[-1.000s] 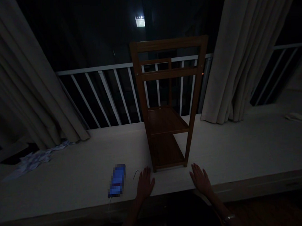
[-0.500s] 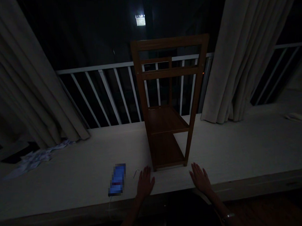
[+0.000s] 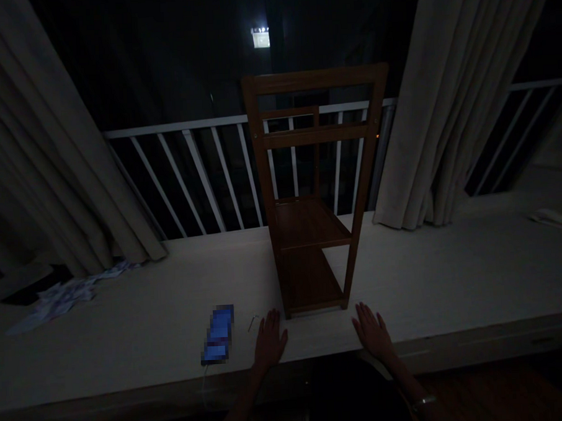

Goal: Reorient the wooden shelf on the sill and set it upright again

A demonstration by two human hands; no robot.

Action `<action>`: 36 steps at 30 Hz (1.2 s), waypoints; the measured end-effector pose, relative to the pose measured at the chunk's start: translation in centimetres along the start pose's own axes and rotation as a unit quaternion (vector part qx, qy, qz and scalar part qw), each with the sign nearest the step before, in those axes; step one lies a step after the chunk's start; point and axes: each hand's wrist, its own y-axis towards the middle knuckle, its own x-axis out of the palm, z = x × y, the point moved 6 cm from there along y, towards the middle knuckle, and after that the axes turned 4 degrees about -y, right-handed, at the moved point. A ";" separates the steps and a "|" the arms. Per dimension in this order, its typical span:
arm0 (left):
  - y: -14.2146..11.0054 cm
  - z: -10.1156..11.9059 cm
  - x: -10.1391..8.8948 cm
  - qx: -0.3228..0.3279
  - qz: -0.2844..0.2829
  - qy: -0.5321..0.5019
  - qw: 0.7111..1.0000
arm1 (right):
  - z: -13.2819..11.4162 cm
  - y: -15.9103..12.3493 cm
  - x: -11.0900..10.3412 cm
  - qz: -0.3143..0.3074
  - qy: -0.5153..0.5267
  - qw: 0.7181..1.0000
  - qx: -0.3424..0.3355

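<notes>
The brown rack (image 3: 312,224) stood upright at the centre of the frame, its feet on the pale ledge (image 3: 428,278). Your left hand (image 3: 270,340) lay palm down at lower centre, just beside the rack's near left foot, fingers stretched out, holding nothing. Your right hand (image 3: 373,335) lay likewise, flat and empty, beside the near right foot, lower right of centre. A thin bent rod (image 3: 253,324) lay just left of your left hand; beyond it, a phone (image 3: 218,335), its screen blurred, trailed a cable (image 3: 205,384). Papers (image 3: 68,298) lay at left. Behind the rack ran a white railing (image 3: 175,127), with curtains (image 3: 457,103) upper left and upper right.
</notes>
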 end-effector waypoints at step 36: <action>-0.5 -0.7 0.3 0.008 -0.025 -0.087 0.996 | -14.8 8.4 -15.0 -0.006 0.609 0.793 0.034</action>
